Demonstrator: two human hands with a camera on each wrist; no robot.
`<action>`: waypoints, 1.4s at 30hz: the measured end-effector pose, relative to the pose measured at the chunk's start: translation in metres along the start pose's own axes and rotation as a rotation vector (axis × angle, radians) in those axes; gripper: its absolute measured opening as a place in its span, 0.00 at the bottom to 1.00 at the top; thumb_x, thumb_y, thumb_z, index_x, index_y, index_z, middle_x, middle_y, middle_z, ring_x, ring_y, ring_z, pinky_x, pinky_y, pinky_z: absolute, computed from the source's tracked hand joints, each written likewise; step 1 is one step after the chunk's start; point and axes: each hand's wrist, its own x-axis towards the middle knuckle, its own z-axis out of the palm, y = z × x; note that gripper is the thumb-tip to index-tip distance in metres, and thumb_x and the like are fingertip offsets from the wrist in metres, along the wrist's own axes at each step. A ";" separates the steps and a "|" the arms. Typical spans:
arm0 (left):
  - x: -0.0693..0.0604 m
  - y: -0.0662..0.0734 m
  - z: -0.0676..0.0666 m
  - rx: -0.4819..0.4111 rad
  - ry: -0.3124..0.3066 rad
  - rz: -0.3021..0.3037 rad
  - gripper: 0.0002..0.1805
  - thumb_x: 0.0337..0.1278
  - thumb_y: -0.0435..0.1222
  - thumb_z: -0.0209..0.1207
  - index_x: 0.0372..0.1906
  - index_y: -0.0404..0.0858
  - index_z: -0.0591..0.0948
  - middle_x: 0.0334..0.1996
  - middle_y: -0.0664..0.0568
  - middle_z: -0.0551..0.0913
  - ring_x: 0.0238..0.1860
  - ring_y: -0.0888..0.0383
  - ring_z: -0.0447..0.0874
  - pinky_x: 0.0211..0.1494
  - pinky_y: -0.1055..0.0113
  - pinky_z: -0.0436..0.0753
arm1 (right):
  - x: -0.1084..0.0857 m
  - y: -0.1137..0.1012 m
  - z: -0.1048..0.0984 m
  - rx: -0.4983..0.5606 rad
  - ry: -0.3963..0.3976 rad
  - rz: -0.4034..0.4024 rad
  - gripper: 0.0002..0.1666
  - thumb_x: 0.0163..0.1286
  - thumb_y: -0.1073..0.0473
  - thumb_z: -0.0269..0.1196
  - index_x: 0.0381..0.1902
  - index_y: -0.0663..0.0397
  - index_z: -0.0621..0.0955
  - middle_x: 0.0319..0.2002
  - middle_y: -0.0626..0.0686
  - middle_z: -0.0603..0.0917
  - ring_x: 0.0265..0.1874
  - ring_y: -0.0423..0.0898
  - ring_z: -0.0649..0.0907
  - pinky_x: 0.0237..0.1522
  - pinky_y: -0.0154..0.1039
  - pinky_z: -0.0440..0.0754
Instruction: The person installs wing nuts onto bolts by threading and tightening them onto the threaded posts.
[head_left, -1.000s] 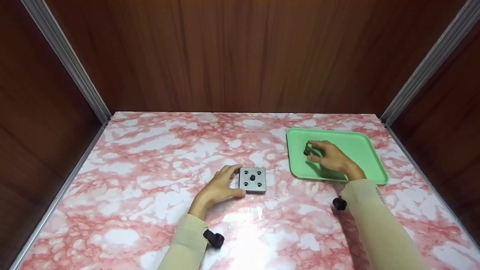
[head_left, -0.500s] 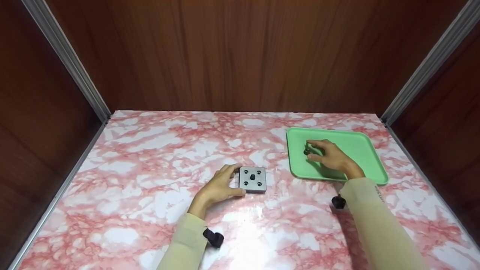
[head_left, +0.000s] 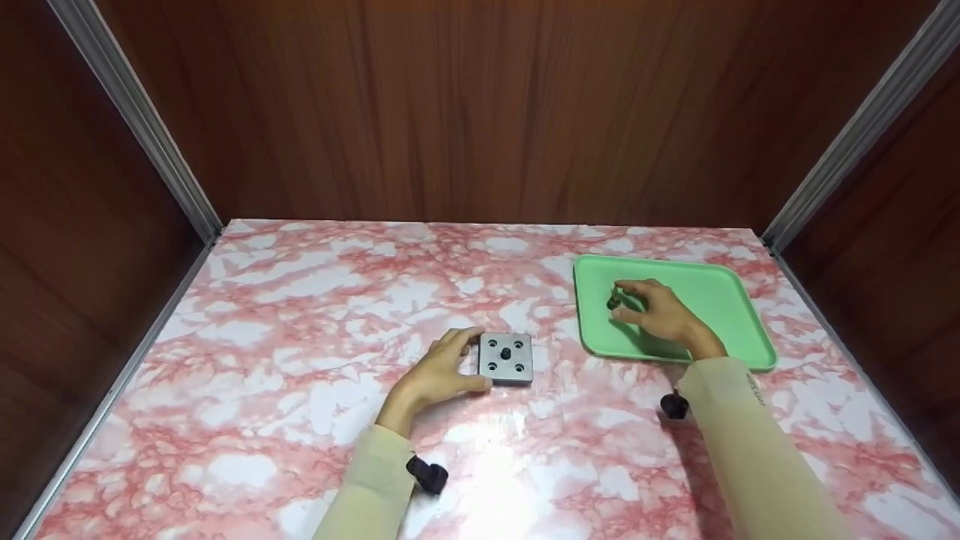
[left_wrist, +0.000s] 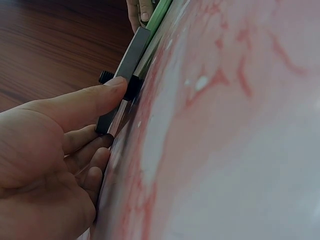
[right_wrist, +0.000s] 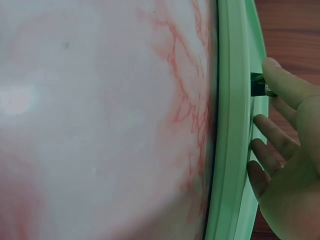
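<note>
thumb and fingers of the left hand point(head_left: 436, 377), spread about as wide as a square metal plate point(head_left: 505, 364), hold its left side, near the middle of the table point(head_left: 300, 307). over the green tray point(head_left: 712, 300) to the right, the right hand point(head_left: 664, 313) has thumb and forefinger partly parted around a small dark part point(head_left: 613, 302); whether they grip it cannot be told.

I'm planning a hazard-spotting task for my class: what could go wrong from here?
The silver square metal plate appears raised on a narrower black piece, so uneven pressure from the left hand might tilt it. The right hand has a small dark part between thumb and fingertip; a loose grip could let it slip onto the pale-green rectangular tray.
</note>
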 end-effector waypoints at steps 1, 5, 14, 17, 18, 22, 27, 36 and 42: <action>0.000 0.000 0.000 0.001 -0.001 0.000 0.52 0.53 0.38 0.77 0.82 0.44 0.65 0.72 0.49 0.72 0.70 0.48 0.68 0.77 0.45 0.66 | 0.000 0.001 0.001 -0.003 0.005 0.000 0.38 0.78 0.53 0.67 0.79 0.63 0.69 0.73 0.71 0.69 0.75 0.69 0.66 0.75 0.68 0.61; 0.000 0.001 0.000 0.003 -0.005 0.001 0.52 0.52 0.38 0.77 0.82 0.44 0.64 0.71 0.49 0.72 0.70 0.48 0.68 0.77 0.46 0.65 | 0.000 0.003 0.003 -0.007 0.026 -0.021 0.37 0.78 0.54 0.67 0.77 0.65 0.70 0.71 0.71 0.72 0.73 0.69 0.69 0.74 0.68 0.64; -0.001 0.001 -0.001 -0.007 0.004 0.005 0.52 0.52 0.37 0.77 0.82 0.44 0.65 0.70 0.49 0.72 0.69 0.48 0.68 0.76 0.46 0.66 | 0.002 -0.002 0.005 0.015 0.071 -0.033 0.36 0.77 0.56 0.68 0.75 0.68 0.72 0.69 0.70 0.75 0.69 0.68 0.75 0.71 0.65 0.70; -0.001 0.000 -0.001 -0.006 0.006 0.005 0.51 0.52 0.37 0.77 0.82 0.44 0.65 0.69 0.49 0.73 0.69 0.48 0.68 0.76 0.45 0.66 | 0.004 -0.005 0.005 0.038 0.080 -0.032 0.37 0.77 0.55 0.69 0.76 0.67 0.71 0.71 0.69 0.74 0.70 0.68 0.75 0.71 0.65 0.70; -0.001 0.000 -0.001 -0.006 0.006 0.005 0.51 0.52 0.37 0.77 0.82 0.44 0.65 0.69 0.49 0.73 0.69 0.48 0.68 0.76 0.45 0.66 | 0.004 -0.006 0.005 0.042 0.081 -0.033 0.38 0.76 0.55 0.69 0.76 0.67 0.71 0.71 0.69 0.74 0.70 0.68 0.75 0.72 0.65 0.70; -0.001 0.001 -0.001 -0.004 0.004 0.004 0.52 0.52 0.37 0.77 0.82 0.45 0.65 0.69 0.49 0.73 0.69 0.48 0.68 0.76 0.45 0.66 | 0.003 -0.012 0.006 0.042 0.087 -0.047 0.38 0.76 0.53 0.69 0.76 0.65 0.71 0.72 0.67 0.74 0.72 0.67 0.73 0.72 0.65 0.69; 0.000 0.000 0.000 -0.005 -0.001 0.009 0.52 0.53 0.37 0.77 0.82 0.44 0.65 0.70 0.48 0.72 0.69 0.48 0.68 0.76 0.45 0.66 | 0.000 -0.022 0.010 0.032 0.113 -0.088 0.36 0.76 0.54 0.69 0.75 0.66 0.73 0.70 0.67 0.75 0.72 0.67 0.73 0.72 0.67 0.68; 0.000 0.002 0.000 -0.005 0.001 0.015 0.52 0.51 0.37 0.77 0.82 0.43 0.65 0.70 0.49 0.72 0.69 0.48 0.68 0.76 0.46 0.66 | -0.005 -0.043 0.018 0.029 0.145 -0.133 0.36 0.76 0.53 0.70 0.74 0.64 0.74 0.69 0.66 0.77 0.69 0.68 0.75 0.71 0.68 0.68; 0.000 0.002 0.000 -0.020 0.006 0.001 0.52 0.50 0.37 0.78 0.81 0.44 0.66 0.69 0.48 0.73 0.69 0.47 0.67 0.76 0.45 0.65 | -0.008 -0.059 0.029 0.065 0.169 -0.145 0.34 0.75 0.53 0.70 0.73 0.60 0.76 0.67 0.63 0.79 0.70 0.64 0.75 0.69 0.67 0.70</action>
